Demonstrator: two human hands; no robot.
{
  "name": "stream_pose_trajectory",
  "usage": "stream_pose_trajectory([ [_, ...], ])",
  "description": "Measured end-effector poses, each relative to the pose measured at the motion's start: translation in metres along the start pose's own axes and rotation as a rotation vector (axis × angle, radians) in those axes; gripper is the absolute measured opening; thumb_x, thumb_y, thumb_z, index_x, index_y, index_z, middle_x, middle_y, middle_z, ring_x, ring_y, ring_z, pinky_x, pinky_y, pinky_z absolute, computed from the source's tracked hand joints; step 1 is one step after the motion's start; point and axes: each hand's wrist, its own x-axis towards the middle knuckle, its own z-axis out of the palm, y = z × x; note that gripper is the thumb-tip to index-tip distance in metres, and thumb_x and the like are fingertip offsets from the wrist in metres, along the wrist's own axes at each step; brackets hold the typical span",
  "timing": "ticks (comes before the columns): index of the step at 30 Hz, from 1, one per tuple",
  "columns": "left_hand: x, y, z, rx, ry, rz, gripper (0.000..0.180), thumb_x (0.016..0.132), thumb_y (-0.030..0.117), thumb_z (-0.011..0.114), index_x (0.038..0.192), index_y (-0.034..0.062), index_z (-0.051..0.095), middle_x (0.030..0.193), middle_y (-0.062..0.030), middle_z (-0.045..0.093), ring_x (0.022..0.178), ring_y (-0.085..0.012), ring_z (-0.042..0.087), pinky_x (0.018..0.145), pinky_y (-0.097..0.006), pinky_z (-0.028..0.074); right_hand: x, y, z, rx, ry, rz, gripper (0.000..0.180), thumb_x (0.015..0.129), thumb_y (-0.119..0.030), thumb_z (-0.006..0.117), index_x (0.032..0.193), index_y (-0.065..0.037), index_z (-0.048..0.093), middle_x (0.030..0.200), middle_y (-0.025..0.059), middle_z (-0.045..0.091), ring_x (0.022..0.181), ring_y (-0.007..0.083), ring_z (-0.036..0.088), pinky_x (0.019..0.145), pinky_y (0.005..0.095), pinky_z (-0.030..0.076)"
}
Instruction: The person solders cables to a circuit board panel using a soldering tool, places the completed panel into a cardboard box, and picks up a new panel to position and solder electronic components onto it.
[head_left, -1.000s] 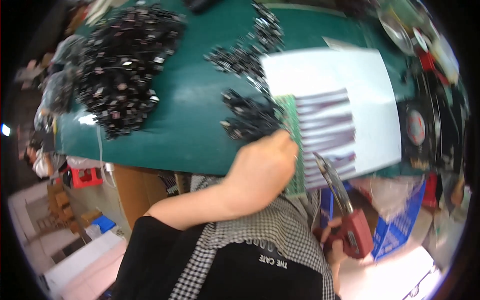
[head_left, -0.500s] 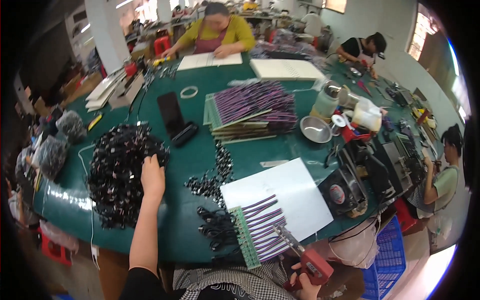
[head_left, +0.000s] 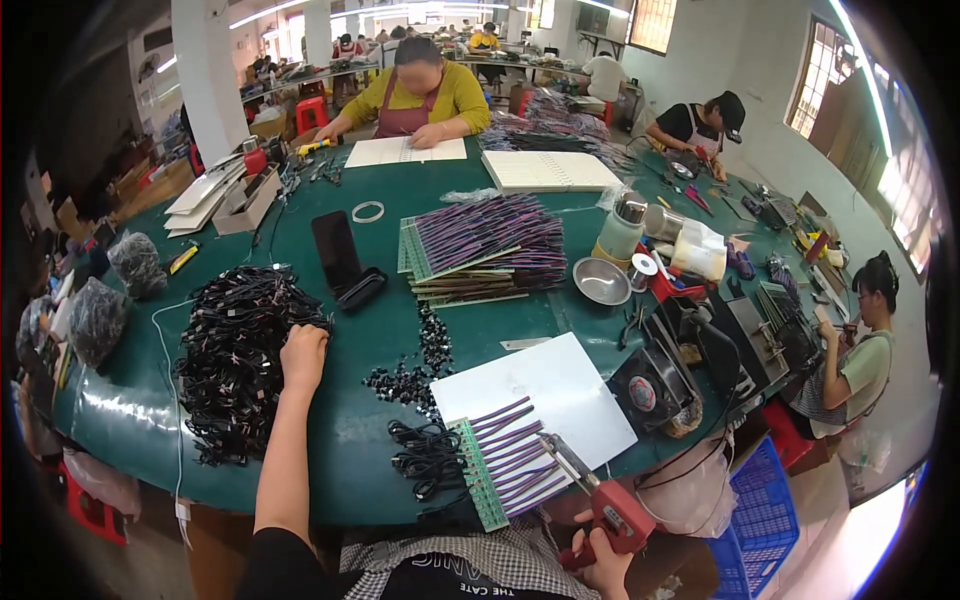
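Note:
My left hand (head_left: 304, 358) is closed at the right edge of a big heap of black cables (head_left: 235, 370), its fingertips in among them, on what looks like a cable. My right hand (head_left: 600, 562) grips the handle of a red soldering gun (head_left: 622, 515) at the table's near edge. Its metal nose points up and left, over purple and black wires (head_left: 515, 450). Those wires fan out from a green circuit board strip (head_left: 482, 478) onto a white sheet (head_left: 585, 395). Beside the strip lie several coiled black cables (head_left: 425, 455); small dark metallic parts (head_left: 405, 382) are scattered beyond.
Stacked wired board strips (head_left: 485, 240) lie mid-table near a black phone-like case (head_left: 340, 260). A metal bowl (head_left: 602, 281), a solder spool (head_left: 643, 268) and a small fan (head_left: 645, 392) stand right. Co-workers sit across and at right. A blue crate (head_left: 755, 515) is below.
The view has tilted up, showing more of the room. My left hand stays at the heap's edge, its fingers drawn in more. My right hand still holds the soldering gun near the wires.

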Motion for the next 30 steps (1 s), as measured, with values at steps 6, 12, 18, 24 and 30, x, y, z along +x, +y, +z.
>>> stream_pose_trajectory([
  [6, 0.007, -0.006, 0.004, -0.047, 0.007, 0.089, 0.003, 0.077, 0.007, 0.059, 0.078, 0.0053, 0.056, 0.079, -0.0074, 0.057, 0.080, -0.0266, 0.054, 0.068, -0.037, 0.047, -0.001, -0.008, 0.006, -0.085, -0.013, -0.036, 0.032, 0.086, -0.010, 0.055, 0.111, 0.004, 0.043, 0.097, 0.0176, 0.057, 0.057, 0.0182, 0.055, 0.048, 0.0286, 0.045],
  [12, 0.032, -0.021, 0.006, -0.851, 0.405, -0.162, 0.009, 0.091, 0.010, 0.046, 0.087, 0.0024, 0.047, 0.073, -0.0059, 0.052, 0.069, -0.0160, 0.053, 0.066, -0.029, 0.044, -0.007, -0.018, 0.023, -0.046, 0.034, -0.111, 0.031, 0.086, -0.010, 0.054, 0.112, 0.004, 0.043, 0.097, 0.0162, 0.057, 0.057, 0.0170, 0.054, 0.048, 0.0269, 0.044],
  [18, 0.037, 0.004, -0.058, -1.271, 0.498, -0.394, 0.010, 0.093, 0.015, 0.044, 0.090, 0.0053, 0.047, 0.060, 0.0041, 0.038, 0.047, -0.0046, 0.037, 0.044, -0.020, 0.032, -0.017, -0.022, 0.020, 0.045, 0.026, -0.147, 0.035, 0.084, -0.003, 0.054, 0.117, 0.002, 0.044, 0.098, 0.0168, 0.058, 0.058, 0.0153, 0.054, 0.049, 0.0249, 0.045],
  [24, -0.025, 0.139, -0.093, -1.368, -0.556, -0.387, 0.013, 0.085, 0.018, 0.059, 0.088, 0.0058, 0.057, 0.062, 0.0031, 0.050, 0.052, -0.0031, 0.043, 0.043, -0.020, 0.032, -0.012, -0.020, 0.021, -0.063, 0.054, -0.159, 0.038, 0.081, -0.001, 0.058, 0.116, 0.003, 0.044, 0.097, 0.0141, 0.057, 0.058, 0.0123, 0.052, 0.050, 0.0229, 0.043],
  [30, -0.102, 0.227, -0.122, -1.464, -1.056, -0.068, 0.024, 0.090, 0.005, 0.045, 0.112, 0.0007, 0.037, 0.072, -0.0043, 0.056, 0.070, -0.0090, 0.050, 0.066, -0.021, 0.039, 0.001, -0.036, 0.060, -0.290, -0.230, -0.119, 0.041, 0.076, 0.005, 0.062, 0.112, -0.001, 0.043, 0.087, 0.0024, 0.053, 0.069, 0.0071, 0.051, 0.063, 0.0209, 0.045],
])
